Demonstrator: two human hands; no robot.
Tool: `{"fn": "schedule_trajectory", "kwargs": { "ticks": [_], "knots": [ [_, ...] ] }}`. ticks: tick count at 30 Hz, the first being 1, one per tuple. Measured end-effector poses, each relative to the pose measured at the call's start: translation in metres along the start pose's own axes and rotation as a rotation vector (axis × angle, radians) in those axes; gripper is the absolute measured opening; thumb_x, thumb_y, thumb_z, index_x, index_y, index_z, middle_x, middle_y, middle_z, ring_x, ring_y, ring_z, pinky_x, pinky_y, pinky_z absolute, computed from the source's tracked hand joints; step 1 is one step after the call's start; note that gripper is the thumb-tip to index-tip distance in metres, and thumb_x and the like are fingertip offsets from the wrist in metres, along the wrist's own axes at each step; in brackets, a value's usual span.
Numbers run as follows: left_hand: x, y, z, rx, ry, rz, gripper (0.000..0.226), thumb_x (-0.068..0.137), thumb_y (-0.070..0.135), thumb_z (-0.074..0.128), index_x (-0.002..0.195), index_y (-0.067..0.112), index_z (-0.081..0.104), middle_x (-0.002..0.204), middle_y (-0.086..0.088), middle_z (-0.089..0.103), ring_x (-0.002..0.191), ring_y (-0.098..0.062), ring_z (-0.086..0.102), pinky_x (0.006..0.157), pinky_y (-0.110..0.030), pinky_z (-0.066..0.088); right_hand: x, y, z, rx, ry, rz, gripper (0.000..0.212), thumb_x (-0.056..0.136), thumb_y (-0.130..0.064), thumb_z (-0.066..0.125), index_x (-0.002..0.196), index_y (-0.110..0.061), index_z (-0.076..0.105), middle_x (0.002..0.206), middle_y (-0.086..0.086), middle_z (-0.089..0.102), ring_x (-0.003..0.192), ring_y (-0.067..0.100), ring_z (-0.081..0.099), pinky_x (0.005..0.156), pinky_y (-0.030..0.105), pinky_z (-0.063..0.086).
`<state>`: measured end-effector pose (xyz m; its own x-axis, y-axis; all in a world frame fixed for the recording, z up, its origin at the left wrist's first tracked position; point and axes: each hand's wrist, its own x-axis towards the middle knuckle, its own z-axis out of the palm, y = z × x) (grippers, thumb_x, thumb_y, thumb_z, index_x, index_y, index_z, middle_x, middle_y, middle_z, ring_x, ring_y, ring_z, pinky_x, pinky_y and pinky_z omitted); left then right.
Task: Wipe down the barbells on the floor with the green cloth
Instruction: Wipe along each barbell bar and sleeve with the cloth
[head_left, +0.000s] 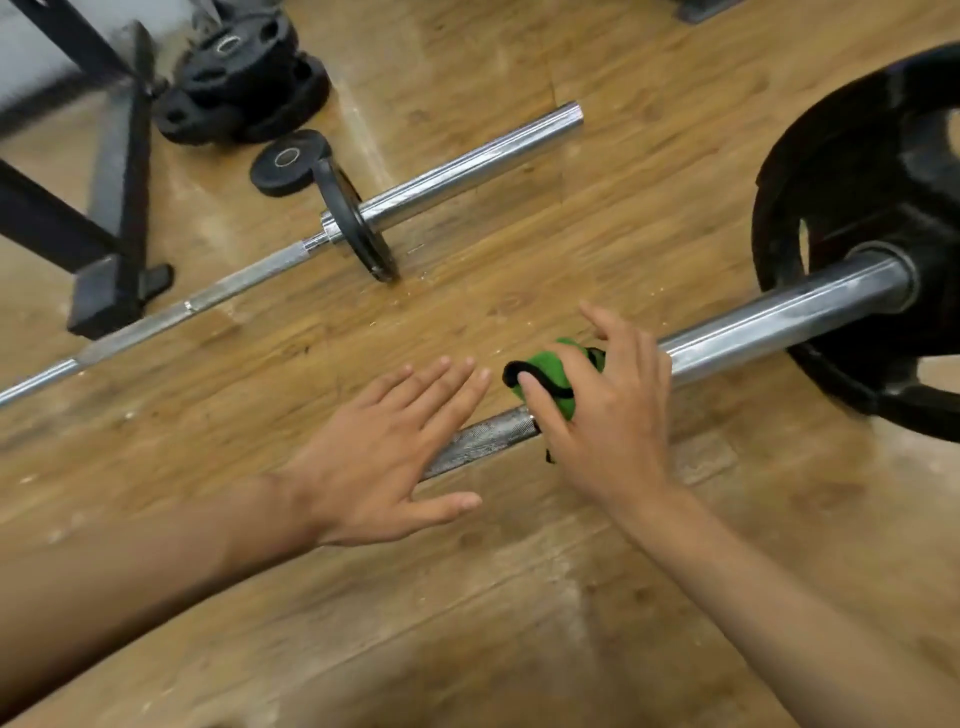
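The right hand (608, 415) grips the cloth (550, 364) round the near bar (779, 317), the left hand (374, 452) spreads flat and open at its 9 o'clock, a 2nd bar (441, 176) toward 11 o'clock.

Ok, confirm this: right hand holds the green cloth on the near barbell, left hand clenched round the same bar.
Wrong on the left hand: in the head view it is open, stretched flat over the near barbell, not clenched round it. The right hand does hold the green cloth on that bar.
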<state>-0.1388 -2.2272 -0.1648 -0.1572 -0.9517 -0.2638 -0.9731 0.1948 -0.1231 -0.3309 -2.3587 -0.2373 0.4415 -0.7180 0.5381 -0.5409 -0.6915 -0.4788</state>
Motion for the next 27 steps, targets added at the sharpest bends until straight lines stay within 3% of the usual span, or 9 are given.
{"fn": "schedule_trajectory", "kwargs": {
  "ticks": [5, 9, 12, 16, 19, 23, 27],
  "knots": [
    [-0.008, -0.009, -0.01, 0.019, -0.095, 0.045, 0.1, 0.098, 0.083, 0.013, 0.166, 0.014, -0.011, 0.175, -0.009, -0.001, 0.162, -0.025, 0.001, 0.129, -0.045, 0.01, -0.006, 0.002, -0.003, 0.312, 0.155, 0.035, 0.037, 0.108, -0.019, 0.052, 0.145, -0.013, 0.055, 0.128, 0.017, 0.058, 0.115, 0.031, 0.057, 0.097, 0.048, 0.047],
    [-0.017, -0.017, -0.017, 0.022, -0.111, 0.061, 0.1, 0.1, 0.081, 0.017, 0.167, 0.011, -0.007, 0.175, -0.01, 0.002, 0.162, -0.028, 0.005, 0.126, -0.045, 0.012, -0.003, 0.003, -0.004, 0.276, 0.136, 0.018, 0.026, 0.104, -0.002, 0.054, 0.123, -0.003, 0.072, 0.128, 0.021, 0.063, 0.108, 0.039, 0.06, 0.093, 0.054, 0.049],
    [-0.008, -0.012, -0.013, 0.016, -0.088, 0.094, 0.1, 0.1, 0.081, 0.016, 0.166, 0.009, -0.006, 0.175, -0.011, 0.002, 0.162, -0.027, 0.004, 0.127, -0.045, 0.011, -0.002, 0.013, -0.008, 0.174, 0.043, -0.05, 0.028, 0.104, -0.011, 0.053, 0.125, 0.0, 0.069, 0.133, 0.019, 0.062, 0.112, 0.035, 0.059, 0.099, 0.045, 0.045],
    [0.018, 0.001, 0.009, -0.029, -0.001, 0.149, 0.1, 0.102, 0.078, 0.018, 0.166, 0.003, 0.002, 0.175, -0.014, 0.002, 0.162, -0.027, 0.004, 0.126, -0.046, 0.012, -0.006, 0.027, -0.021, 0.008, -0.089, -0.219, 0.05, 0.099, -0.03, 0.061, 0.136, 0.003, 0.062, 0.139, 0.022, 0.059, 0.117, 0.037, 0.06, 0.102, 0.047, 0.047],
    [0.033, 0.005, 0.029, -0.122, 0.041, 0.175, 0.099, 0.102, 0.078, 0.019, 0.166, 0.005, -0.006, 0.174, -0.015, 0.001, 0.162, -0.026, 0.005, 0.126, -0.043, 0.013, -0.013, 0.037, -0.04, -0.089, -0.201, -0.299, 0.055, 0.102, -0.026, 0.058, 0.144, 0.008, 0.052, 0.145, 0.027, 0.053, 0.122, 0.042, 0.059, 0.105, 0.052, 0.048],
    [0.038, 0.008, 0.043, -0.212, 0.161, 0.196, 0.102, 0.102, 0.079, 0.024, 0.166, 0.003, -0.001, 0.172, -0.02, 0.014, 0.159, -0.028, 0.015, 0.126, -0.039, 0.015, -0.022, 0.052, -0.061, -0.167, -0.321, -0.361, 0.053, 0.103, -0.01, 0.054, 0.148, 0.013, 0.042, 0.154, 0.029, 0.042, 0.136, 0.042, 0.048, 0.115, 0.051, 0.041],
    [0.036, 0.011, 0.045, -0.195, 0.201, 0.174, 0.106, 0.099, 0.082, 0.024, 0.166, 0.001, 0.005, 0.171, -0.022, 0.017, 0.16, -0.031, 0.015, 0.126, -0.043, 0.014, -0.006, 0.046, -0.052, -0.127, -0.39, -0.307, 0.05, 0.109, -0.016, 0.042, 0.151, 0.012, 0.039, 0.158, 0.027, 0.039, 0.142, 0.04, 0.044, 0.114, 0.052, 0.042]
  ]
}}
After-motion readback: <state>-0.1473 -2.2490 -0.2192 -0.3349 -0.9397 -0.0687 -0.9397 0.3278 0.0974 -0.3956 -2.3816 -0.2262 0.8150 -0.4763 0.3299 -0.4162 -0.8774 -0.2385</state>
